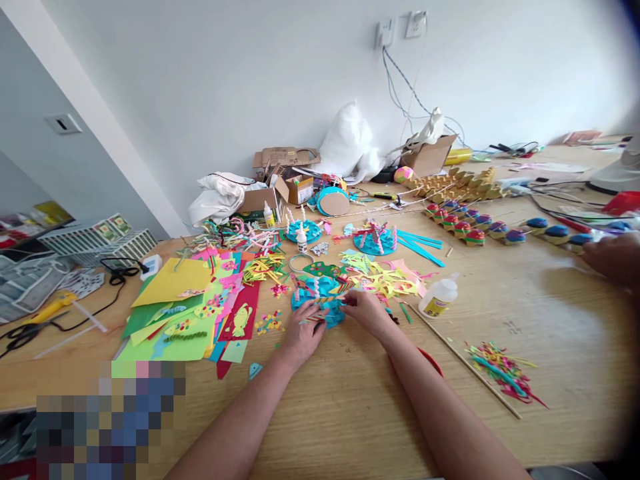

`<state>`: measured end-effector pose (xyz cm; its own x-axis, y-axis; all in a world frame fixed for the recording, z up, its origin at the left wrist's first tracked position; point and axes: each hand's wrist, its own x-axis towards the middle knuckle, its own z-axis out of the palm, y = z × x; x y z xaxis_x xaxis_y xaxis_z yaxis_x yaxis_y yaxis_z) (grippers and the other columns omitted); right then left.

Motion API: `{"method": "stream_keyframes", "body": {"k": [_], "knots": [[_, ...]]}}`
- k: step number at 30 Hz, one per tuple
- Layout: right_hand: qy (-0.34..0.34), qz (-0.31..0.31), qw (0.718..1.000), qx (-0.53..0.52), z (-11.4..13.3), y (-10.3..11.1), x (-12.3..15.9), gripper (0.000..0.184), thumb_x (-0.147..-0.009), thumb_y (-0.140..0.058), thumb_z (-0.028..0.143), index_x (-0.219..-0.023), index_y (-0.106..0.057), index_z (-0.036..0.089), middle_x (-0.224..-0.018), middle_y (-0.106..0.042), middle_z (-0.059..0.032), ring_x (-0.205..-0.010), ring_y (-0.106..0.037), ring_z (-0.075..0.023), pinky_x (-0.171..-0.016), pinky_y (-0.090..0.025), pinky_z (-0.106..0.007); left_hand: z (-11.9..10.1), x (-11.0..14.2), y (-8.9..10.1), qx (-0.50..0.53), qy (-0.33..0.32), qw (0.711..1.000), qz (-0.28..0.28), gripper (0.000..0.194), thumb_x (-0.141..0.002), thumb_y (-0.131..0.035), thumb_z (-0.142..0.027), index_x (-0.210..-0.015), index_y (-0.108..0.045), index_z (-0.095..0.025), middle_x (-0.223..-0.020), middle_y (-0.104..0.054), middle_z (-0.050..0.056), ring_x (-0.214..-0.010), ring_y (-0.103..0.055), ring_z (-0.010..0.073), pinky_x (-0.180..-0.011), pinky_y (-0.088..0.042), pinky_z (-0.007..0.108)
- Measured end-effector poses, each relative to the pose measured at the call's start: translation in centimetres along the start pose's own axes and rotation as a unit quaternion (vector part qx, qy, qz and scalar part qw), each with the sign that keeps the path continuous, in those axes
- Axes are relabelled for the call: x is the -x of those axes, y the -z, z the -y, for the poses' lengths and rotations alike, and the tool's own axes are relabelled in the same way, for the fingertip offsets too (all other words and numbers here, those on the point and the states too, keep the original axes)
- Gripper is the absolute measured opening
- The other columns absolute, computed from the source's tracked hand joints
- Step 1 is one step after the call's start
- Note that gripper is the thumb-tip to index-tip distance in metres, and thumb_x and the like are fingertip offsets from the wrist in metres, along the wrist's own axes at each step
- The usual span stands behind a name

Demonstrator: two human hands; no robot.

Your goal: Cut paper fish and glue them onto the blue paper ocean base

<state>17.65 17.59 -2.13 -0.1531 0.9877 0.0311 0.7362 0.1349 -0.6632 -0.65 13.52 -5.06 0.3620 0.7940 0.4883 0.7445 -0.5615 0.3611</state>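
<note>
A wooden table (360,413) bears the blue craft base (327,288), the left hand (305,331) over its near edge, the right hand (365,311) bunched at its right side; whether either grips anything, I cannot tell; this looks like decorating, the next move calling for steadiness; paper dots (271,323) lie leftward

Paper sheets (173,283) lie left of the nearest disc (327,287) — glue bottle (440,297) right, boxes (301,190) behind — all on the table (505,303).

No text readable — the yellow bottle label (437,307) is blurred.
</note>
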Motion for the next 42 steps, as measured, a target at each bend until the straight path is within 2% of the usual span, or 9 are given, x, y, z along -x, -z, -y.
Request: {"method": "stream_keyframes", "body": {"k": [12, 19, 25, 29, 32, 37, 42], "knots": [[0.007, 0.002, 1.000, 0.030, 0.7, 0.4, 0.3, 0.012, -0.068, -0.056, 0.023, -0.071, -0.066, 0.017, -0.063, -0.062, -0.0008, -0.058, -0.051, -0.0120, -0.052, -0.030, -0.021, 0.1, 0.0, -0.1, 0.004, 0.003, 1.000, 0.003, 0.027, -0.080, -0.055, -0.019, -0.106, -0.062, -0.021, -0.110, -0.063, 0.009, -0.111, -0.051, 0.0256, -0.093, -0.042, 0.049], [0.003, -0.002, 0.999, 0.045, 0.8, 0.1, 0.1, 0.017, -0.068, -0.058, 0.021, -0.083, -0.066, 0.017, -0.067, -0.063, -0.0022, -0.058, -0.051, -0.0120, -0.052, -0.031, -0.021, 0.0, 0.1, 0.1, 0.007, -0.008, 1.000, -0.002, 0.027, -0.081, -0.055, -0.019, -0.107, -0.062, -0.020, -0.109, -0.063, 0.009, -0.111, -0.051, 0.0250, -0.092, -0.043, 0.047], [0.011, -0.004, 0.999, 0.047, 0.8, -0.3, 0.2, 0.010, -0.069, -0.055, 0.020, -0.068, -0.065, 0.017, -0.062, -0.062, -0.0018, -0.058, -0.051, -0.0122, -0.052, -0.031, -0.022, 0.1, 0.2, 0.0, 0.007, -0.003, 1.000, -0.002, 0.027, -0.081, -0.054, -0.019, -0.107, -0.061, -0.023, -0.110, -0.063, 0.007, -0.112, -0.050, 0.0246, -0.093, -0.043, 0.048], [0.004, -0.007, 0.999, 0.043, 0.9, -0.3, 0.2, 0.009, -0.067, -0.055, 0.017, -0.064, -0.064, 0.018, -0.062, -0.062, -0.0014, -0.058, -0.051, -0.0123, -0.052, -0.031, -0.022, 0.1, 0.2, 0.0, 0.002, -0.001, 1.000, -0.003, 0.027, -0.080, -0.055, -0.019, -0.107, -0.062, -0.022, -0.109, -0.063, 0.008, -0.110, -0.052, 0.0252, -0.092, -0.043, 0.048], [-0.005, -0.013, 0.999, 0.034, 1.0, -0.2, 0.2, 0.008, -0.065, -0.057, 0.017, -0.070, -0.064, 0.017, -0.063, -0.062, -0.0014, -0.059, -0.052, -0.0129, -0.053, -0.031, -0.022, 0.1, 0.1, -0.1, -0.004, -0.002, 1.000, -0.002, 0.027, -0.080, -0.056, -0.018, -0.106, -0.062, -0.021, -0.109, -0.063, 0.008, -0.110, -0.052, 0.0256, -0.092, -0.043, 0.048], [-0.016, -0.016, 1.000, -0.004, 1.1, -0.1, 0.2, 0.026, -0.065, -0.060, 0.021, -0.090, -0.063, 0.015, -0.064, -0.061, -0.0003, -0.058, -0.052, -0.0121, -0.052, -0.033, -0.021, 0.0, 0.1, 0.0, 0.002, 0.000, 1.000, 0.003, 0.028, -0.079, -0.056, -0.017, -0.106, -0.062, -0.020, -0.109, -0.063, 0.008, -0.110, -0.052, 0.0252, -0.093, -0.043, 0.047], [-0.016, -0.016, 0.999, -0.047, 1.0, -0.6, 0.0, 0.026, -0.066, -0.059, 0.027, -0.087, -0.066, 0.015, -0.061, -0.059, 0.0006, -0.056, -0.053, -0.0119, -0.052, -0.035, -0.021, 0.0, 0.1, 0.0, -0.001, 0.002, 1.000, 0.004, 0.028, -0.080, -0.056, -0.018, -0.107, -0.062, -0.021, -0.110, -0.063, 0.008, -0.110, -0.051, 0.0252, -0.092, -0.043, 0.048]]}}
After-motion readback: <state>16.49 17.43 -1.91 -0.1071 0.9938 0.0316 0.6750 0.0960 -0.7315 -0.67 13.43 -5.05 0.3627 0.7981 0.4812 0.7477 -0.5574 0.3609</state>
